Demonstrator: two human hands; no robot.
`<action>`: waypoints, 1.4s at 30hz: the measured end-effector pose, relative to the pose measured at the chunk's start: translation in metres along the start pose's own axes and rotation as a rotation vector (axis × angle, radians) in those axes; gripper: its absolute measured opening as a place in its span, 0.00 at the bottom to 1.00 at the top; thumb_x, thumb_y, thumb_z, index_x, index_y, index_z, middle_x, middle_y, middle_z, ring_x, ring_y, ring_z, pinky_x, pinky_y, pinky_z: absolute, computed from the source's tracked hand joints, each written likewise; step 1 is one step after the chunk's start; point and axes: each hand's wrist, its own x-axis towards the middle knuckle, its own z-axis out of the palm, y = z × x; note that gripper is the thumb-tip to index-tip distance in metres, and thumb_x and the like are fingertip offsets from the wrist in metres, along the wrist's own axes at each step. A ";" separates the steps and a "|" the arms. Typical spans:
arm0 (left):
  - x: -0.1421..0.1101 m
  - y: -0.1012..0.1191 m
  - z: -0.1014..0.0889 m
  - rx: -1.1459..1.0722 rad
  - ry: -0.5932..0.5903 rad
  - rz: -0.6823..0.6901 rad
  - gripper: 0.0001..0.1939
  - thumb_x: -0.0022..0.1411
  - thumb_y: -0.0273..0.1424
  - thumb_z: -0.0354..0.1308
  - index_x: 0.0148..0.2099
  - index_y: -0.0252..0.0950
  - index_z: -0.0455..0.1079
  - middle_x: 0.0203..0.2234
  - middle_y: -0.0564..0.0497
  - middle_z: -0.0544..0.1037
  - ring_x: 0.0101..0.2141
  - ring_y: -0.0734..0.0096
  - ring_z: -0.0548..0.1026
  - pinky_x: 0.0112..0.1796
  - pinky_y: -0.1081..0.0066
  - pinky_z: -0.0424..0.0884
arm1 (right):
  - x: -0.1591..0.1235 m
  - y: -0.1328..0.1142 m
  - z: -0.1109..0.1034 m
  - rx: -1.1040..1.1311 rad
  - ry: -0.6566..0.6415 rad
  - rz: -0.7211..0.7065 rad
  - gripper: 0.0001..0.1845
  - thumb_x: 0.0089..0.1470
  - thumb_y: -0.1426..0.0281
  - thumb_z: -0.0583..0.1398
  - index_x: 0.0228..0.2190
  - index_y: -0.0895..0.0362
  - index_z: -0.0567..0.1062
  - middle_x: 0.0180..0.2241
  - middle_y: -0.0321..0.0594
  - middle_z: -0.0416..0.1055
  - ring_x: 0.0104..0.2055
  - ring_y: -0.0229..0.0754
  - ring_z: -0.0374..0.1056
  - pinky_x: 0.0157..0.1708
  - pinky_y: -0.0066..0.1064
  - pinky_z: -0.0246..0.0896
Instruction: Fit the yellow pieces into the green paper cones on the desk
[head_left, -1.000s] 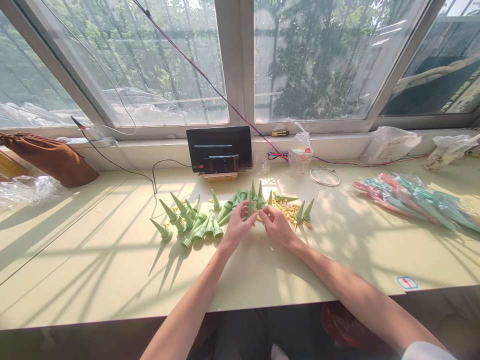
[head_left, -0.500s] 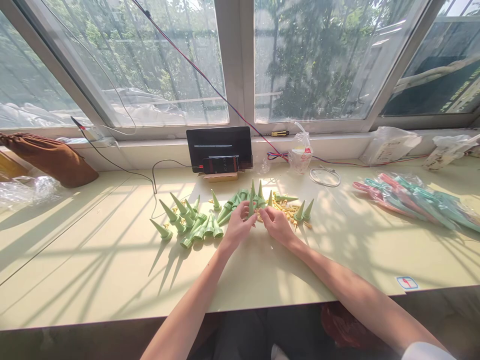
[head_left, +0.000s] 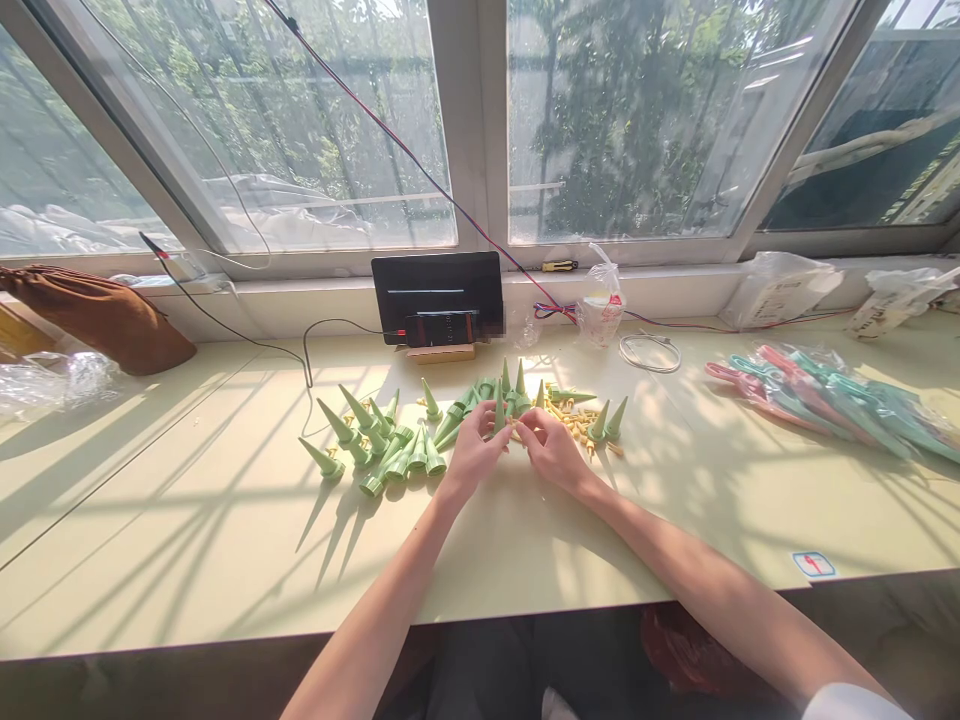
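My left hand point(head_left: 478, 450) is closed around a green cone-shaped watering spike point(head_left: 499, 408), its tip pointing up. Close beside it, my right hand point(head_left: 556, 450) has its thumb and fingers pinched together near the spike's lower end. What sits in that pinch is too small to make out, though a yellowish bit shows by the fingertips. Many green spikes point(head_left: 417, 456) stand or lie to the left of my hands, and a few more point(head_left: 598, 424) stand to the right. Small yellow plastic pieces point(head_left: 581, 418) lie scattered behind and beside my right hand.
At the back, a tablet point(head_left: 439, 285) and a phone point(head_left: 441, 329) lean on a stand. A plastic-wrapped cup point(head_left: 602, 305) and a coiled cable point(head_left: 649, 353) are near the sill. Bagged pink and teal items point(head_left: 832, 395) lie right; a brown pouch point(head_left: 112, 320) is left.
The left hand and the held spike have shifted very slightly left. My right fingers have curled in a little and drawn slightly away from the spike.
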 end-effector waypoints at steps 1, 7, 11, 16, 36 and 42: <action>0.000 0.001 0.000 0.000 0.001 -0.001 0.20 0.55 0.37 0.64 0.49 0.38 0.69 0.38 0.46 0.75 0.38 0.65 0.74 0.30 0.71 0.73 | 0.000 0.000 0.000 -0.002 -0.001 0.010 0.17 0.60 0.54 0.55 0.31 0.55 0.68 0.27 0.37 0.69 0.23 0.38 0.63 0.23 0.30 0.56; 0.000 0.002 0.001 0.007 -0.023 0.004 0.18 0.56 0.35 0.63 0.48 0.38 0.69 0.37 0.46 0.75 0.38 0.64 0.74 0.30 0.70 0.73 | 0.000 0.001 0.000 -0.068 0.026 0.024 0.21 0.62 0.53 0.53 0.25 0.54 0.65 0.20 0.32 0.60 0.21 0.37 0.56 0.22 0.30 0.52; 0.000 0.001 0.001 0.016 -0.033 0.012 0.17 0.57 0.35 0.62 0.48 0.38 0.69 0.37 0.46 0.75 0.39 0.64 0.74 0.30 0.70 0.73 | 0.001 0.004 0.000 -0.112 0.061 0.007 0.24 0.62 0.52 0.52 0.22 0.54 0.59 0.19 0.30 0.54 0.22 0.36 0.51 0.23 0.30 0.47; -0.001 0.002 0.001 0.021 -0.046 0.023 0.16 0.57 0.35 0.62 0.48 0.38 0.69 0.36 0.46 0.74 0.38 0.64 0.74 0.30 0.71 0.73 | 0.002 0.007 0.001 -0.140 0.080 0.006 0.27 0.63 0.50 0.51 0.20 0.54 0.57 0.19 0.30 0.51 0.22 0.36 0.49 0.23 0.30 0.45; 0.001 -0.002 0.001 -0.007 0.035 -0.022 0.20 0.55 0.37 0.65 0.48 0.37 0.69 0.39 0.45 0.76 0.37 0.66 0.74 0.30 0.70 0.74 | 0.001 0.004 0.001 -0.010 0.011 0.007 0.17 0.60 0.55 0.56 0.30 0.55 0.69 0.28 0.39 0.71 0.24 0.39 0.65 0.23 0.30 0.59; -0.001 0.001 0.002 -0.003 0.024 -0.016 0.18 0.55 0.36 0.64 0.47 0.38 0.70 0.37 0.45 0.76 0.38 0.64 0.75 0.30 0.70 0.74 | 0.001 0.004 0.001 -0.064 0.028 0.035 0.22 0.61 0.51 0.54 0.24 0.54 0.66 0.18 0.33 0.63 0.20 0.38 0.59 0.22 0.30 0.55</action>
